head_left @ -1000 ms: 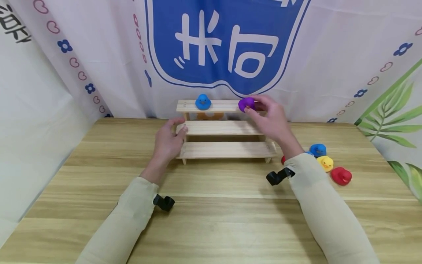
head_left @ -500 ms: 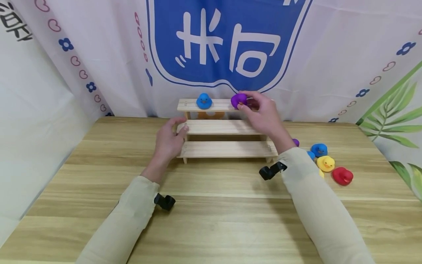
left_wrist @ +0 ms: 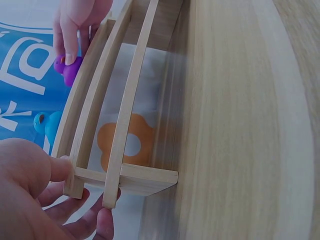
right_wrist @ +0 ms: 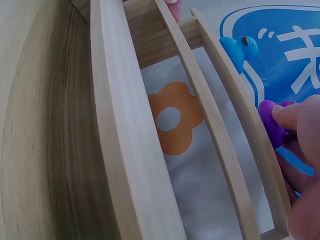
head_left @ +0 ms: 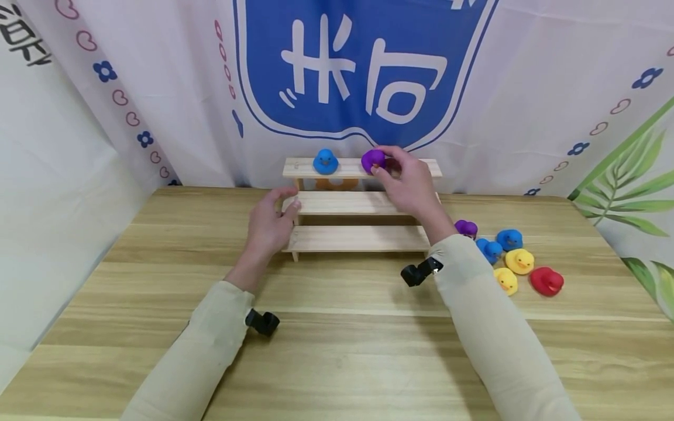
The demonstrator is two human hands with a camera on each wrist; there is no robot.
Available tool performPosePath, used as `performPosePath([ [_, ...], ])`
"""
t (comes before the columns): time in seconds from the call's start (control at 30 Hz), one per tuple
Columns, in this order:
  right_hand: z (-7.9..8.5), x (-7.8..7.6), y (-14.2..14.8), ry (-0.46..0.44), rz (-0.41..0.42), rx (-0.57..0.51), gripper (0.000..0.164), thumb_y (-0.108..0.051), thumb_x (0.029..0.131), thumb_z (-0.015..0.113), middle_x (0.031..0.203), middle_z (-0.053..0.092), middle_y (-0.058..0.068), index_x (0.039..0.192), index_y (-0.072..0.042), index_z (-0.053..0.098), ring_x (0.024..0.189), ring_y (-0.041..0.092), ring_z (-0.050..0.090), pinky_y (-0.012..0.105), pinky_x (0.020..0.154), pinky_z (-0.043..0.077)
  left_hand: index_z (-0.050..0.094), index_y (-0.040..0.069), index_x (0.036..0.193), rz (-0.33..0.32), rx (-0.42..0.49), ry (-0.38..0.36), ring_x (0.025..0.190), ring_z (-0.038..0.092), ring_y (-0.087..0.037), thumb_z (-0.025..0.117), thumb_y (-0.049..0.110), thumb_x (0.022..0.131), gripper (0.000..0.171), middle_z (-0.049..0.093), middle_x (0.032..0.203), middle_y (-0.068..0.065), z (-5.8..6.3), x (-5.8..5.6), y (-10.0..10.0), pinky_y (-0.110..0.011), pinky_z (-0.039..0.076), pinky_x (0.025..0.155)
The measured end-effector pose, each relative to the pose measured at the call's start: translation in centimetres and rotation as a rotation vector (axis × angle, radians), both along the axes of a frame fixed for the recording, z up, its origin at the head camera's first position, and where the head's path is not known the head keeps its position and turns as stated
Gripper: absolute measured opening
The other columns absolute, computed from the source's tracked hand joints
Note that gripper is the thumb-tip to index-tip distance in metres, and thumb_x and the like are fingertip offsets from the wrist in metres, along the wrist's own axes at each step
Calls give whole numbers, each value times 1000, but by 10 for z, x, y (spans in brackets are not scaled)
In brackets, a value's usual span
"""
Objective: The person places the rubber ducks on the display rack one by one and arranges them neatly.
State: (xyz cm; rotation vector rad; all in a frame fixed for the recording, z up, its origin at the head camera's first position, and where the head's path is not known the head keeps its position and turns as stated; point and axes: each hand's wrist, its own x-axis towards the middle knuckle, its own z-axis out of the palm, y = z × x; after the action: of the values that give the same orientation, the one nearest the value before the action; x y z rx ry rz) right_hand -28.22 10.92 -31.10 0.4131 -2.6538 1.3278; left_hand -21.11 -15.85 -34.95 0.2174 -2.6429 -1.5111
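A three-tier wooden shelf stands on the table against the curtain. My right hand pinches a purple rubber duck at the top tier, right of its middle. In the right wrist view, the thumb lies over that purple duck. A blue rubber duck sits upright on the same tier, further left. My left hand holds the shelf's left end. The left wrist view has its thumb on the middle tier's end and its fingers around the side.
Right of the shelf, loose ducks lie on the table: a purple duck, two blue ducks, two yellow ducks and a red duck. A printed curtain hangs close behind the shelf.
My right hand has moved left along the top tier with the purple duck, closer to the blue duck. More loose ducks show beside the right sleeve. The left hand keeps its place.
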Motion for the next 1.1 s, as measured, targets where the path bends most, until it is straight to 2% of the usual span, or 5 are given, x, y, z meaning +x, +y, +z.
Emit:
performPosePath([
  [0.17, 2, 0, -1, 18, -2, 58, 43, -25, 106, 66, 150, 63, 13, 149, -18, 60, 139, 29, 61, 42, 121, 47, 57, 21, 151, 1, 13, 2, 54, 46, -9, 57, 28, 111, 41, 62, 145, -11, 0, 0, 0, -23, 42, 47],
  [0.37, 5, 1, -2, -2, 5, 87, 44, -27, 107, 65, 152, 61, 12, 150, -20, 59, 140, 29, 59, 43, 121, 47, 56, 22, 151, 2, 23, -7, 55, 47, -9, 57, 28, 111, 41, 64, 142, -12, 1, 0, 0, -24, 43, 47],
  [0.67, 7, 1, -3, -17, 1, 113, 45, -27, 107, 64, 153, 61, 12, 151, -19, 57, 143, 30, 57, 45, 124, 44, 57, 21, 150, 6, 4, 4, 57, 49, -9, 57, 28, 111, 40, 61, 148, -11, 1, 0, 1, -23, 44, 49],
  [0.87, 6, 0, -1, -47, 16, 62, 48, -27, 107, 65, 154, 59, 11, 153, -20, 55, 143, 28, 57, 43, 124, 45, 57, 21, 151, 5, 20, 0, 56, 48, -9, 57, 28, 111, 41, 62, 145, -12, 2, 1, 1, -23, 43, 49],
  [1.1, 7, 2, 6, -89, 33, -2, 55, -26, 105, 68, 154, 60, 7, 157, -20, 51, 145, 25, 56, 44, 125, 42, 55, 22, 153, -17, 18, 2, 51, 43, -9, 55, 30, 112, 42, 60, 150, -12, 1, 3, 0, -24, 40, 45],
])
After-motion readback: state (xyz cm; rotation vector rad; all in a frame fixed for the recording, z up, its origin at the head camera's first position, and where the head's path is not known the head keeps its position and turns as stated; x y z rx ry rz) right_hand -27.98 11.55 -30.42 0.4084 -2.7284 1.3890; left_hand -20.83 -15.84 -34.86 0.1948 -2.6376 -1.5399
